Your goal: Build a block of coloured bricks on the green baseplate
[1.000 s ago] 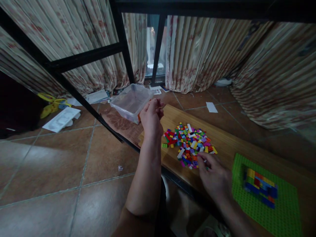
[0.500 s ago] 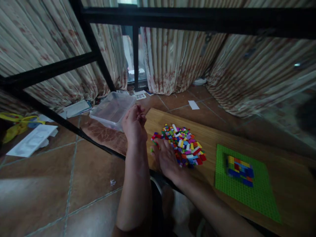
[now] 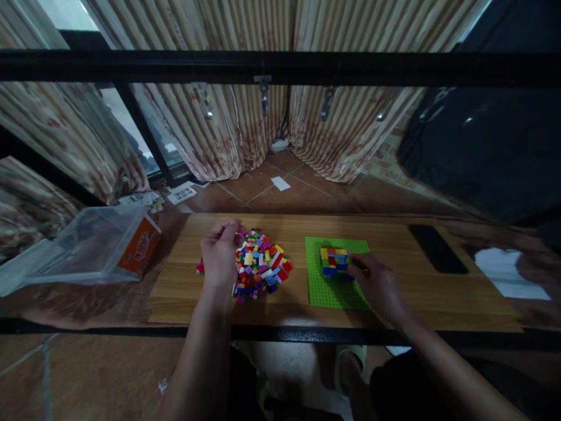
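Over the left part of a heap of colourful toy bricks [image 3: 263, 266], my left hand [image 3: 219, 248] is raised with its fingers curled together; whatever they may hold is hidden. My right hand [image 3: 379, 283] pinches what looks like a small green brick at the right side of a block built of bricks [image 3: 333, 262]. That block is yellow, orange and red along its top rows, with blue below. It stands on a green studded baseplate [image 3: 318, 298], whose right edge is partly covered by my right hand.
The wooden board [image 3: 175, 298] carries a black phone-like slab [image 3: 438, 248] at right, with a white sheet [image 3: 511, 272] beyond it. A clear plastic box [image 3: 96, 234] with an orange label stands at left. A dark metal bar [image 3: 280, 67] crosses ahead, before curtains [image 3: 245, 134].
The view has swung right. My right hand went from the near side of the brick heap to its left part, then across to the block on the baseplate. My left hand stays curled.
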`<state>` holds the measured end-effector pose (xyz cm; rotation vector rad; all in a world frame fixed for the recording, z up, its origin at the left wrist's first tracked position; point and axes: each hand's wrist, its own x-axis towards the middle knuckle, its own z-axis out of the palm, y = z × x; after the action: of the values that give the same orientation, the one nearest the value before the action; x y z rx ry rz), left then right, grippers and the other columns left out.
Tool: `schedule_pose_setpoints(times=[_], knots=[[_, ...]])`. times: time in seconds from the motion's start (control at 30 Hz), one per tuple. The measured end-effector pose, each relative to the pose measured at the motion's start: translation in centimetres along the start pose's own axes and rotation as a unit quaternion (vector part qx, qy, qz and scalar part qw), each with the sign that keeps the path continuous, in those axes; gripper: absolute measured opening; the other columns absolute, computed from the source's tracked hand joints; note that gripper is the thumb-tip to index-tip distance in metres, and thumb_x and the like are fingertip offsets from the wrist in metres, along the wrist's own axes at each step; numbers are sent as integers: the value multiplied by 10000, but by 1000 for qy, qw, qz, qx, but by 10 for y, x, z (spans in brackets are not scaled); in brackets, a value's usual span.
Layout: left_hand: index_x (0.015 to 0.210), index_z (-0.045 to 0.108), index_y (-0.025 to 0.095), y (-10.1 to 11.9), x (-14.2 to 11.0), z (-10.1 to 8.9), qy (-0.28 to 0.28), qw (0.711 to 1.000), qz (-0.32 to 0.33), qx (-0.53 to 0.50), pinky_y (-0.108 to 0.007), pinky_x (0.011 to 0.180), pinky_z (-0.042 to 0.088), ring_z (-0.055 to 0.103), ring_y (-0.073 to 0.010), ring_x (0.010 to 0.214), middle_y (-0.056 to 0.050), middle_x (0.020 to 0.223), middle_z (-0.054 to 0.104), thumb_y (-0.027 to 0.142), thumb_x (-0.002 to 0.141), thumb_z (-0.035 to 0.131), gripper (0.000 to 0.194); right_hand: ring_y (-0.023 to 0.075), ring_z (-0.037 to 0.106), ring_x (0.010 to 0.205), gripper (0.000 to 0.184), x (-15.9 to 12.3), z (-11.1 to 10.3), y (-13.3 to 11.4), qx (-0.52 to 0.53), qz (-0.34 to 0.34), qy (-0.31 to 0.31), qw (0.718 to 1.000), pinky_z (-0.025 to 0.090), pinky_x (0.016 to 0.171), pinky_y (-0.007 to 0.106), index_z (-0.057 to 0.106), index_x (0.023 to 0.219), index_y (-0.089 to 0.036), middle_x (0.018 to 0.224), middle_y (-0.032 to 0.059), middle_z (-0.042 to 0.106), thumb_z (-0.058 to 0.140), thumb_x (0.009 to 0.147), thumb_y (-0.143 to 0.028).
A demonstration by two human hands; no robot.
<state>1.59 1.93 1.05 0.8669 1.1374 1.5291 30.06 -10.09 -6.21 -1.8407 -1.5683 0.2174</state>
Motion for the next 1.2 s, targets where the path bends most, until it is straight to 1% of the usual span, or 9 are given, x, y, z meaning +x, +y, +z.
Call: schedule_pose_setpoints(times=[0.07, 0.13, 0.2, 0.27, 0.37, 0.5, 0.67, 0.93, 1.2], knots=[[743, 679, 145, -15, -15, 19, -76, 995, -26, 53, -165, 509, 379, 498, -64, 526, 3, 673, 646, 323, 685, 703, 189, 222, 642, 816, 287, 10, -14, 19, -12, 38, 16, 999, 519, 768, 387, 667, 1012, -152, 946, 104, 671, 506, 872, -343], [767, 691, 154, -30, -30, 35, -150, 981, -36, 115, -186, 543, 411, 536, -88, 568, -6, 701, 662, 342, 716, 689, 195, 217, 645, 826, 292, 20, -21, 26, -8, 43, 19, 999, 511, 785, 378, 674, 1016, -150, 945, 98, 684, 502, 864, -331], [806, 703, 163, -43, -43, 48, -223, 957, -24, 185, -207, 576, 435, 556, -104, 593, -3, 702, 664, 321, 755, 657, 172, 205, 647, 827, 279, 28, -22, 26, 6, 20, 1, 1000, 508, 790, 363, 675, 1025, -160, 951, 86, 692, 503, 864, -309], [840, 707, 171, -55, -54, 56, -286, 926, -3, 247, -220, 592, 443, 566, -114, 603, -1, 709, 668, 290, 793, 613, 158, 199, 648, 845, 253, 34, -20, 24, 15, -20, -36, 999, 505, 801, 355, 677, 1022, -178, 963, 74, 695, 514, 866, -292], [899, 699, 185, -70, -65, 62, -343, 880, 20, 329, -230, 588, 437, 566, -121, 604, -4, 742, 675, 273, 833, 559, 178, 212, 637, 935, 214, 36, -12, 25, 7, -66, -80, 995, 490, 859, 370, 682, 1007, -197, 998, 69, 694, 535, 873, -275], [999, 679, 198, -82, -74, 65, -377, 830, 38, 410, -228, 592, 430, 579, -123, 632, -11, 805, 675, 251, 850, 530, 217, 218, 613, 957, 194, 33, 0, 31, -9, -83, -104, 991, 484, 872, 386, 676, 1016, -206, 995, 64, 683, 547, 875, -239], [1022, 669, 207, -89, -77, 64, -396, 793, 63, 458, -227, 591, 433, 588, -125, 645, -11, 798, 657, 265, 864, 522, 223, 220, 584, 957, 204, 34, 4, 31, -22, -115, -107, 987, 481, 876, 389, 680, 1018, -224, 982, 59, 652, 549, 866, -191], [1026, 662, 188, -91, -78, 64, -407, 773, 75, 480, -245, 606, 454, 611, -142, 672, -40, 850, 665, 264, 872, 515, 226, 223, 572, 947, 195, 35, 3, 30, -41, -124, -109, 985, 483, 870, 386, 685, 1008, -209, 975, 67, 637, 545, 875, -179], [1040, 658, 204, -93, -80, 65, -412, 757, 77, 502, -267, 653, 477, 626, -165, 710, -35, 822, 669, 273, 876, 517, 227, 225, 577, 948, 177, 36, 7, 33, -52, -135, -109, 983, 482, 863, 394, 684, 992, -224, 964, 60, 648, 568, 863, -192]])
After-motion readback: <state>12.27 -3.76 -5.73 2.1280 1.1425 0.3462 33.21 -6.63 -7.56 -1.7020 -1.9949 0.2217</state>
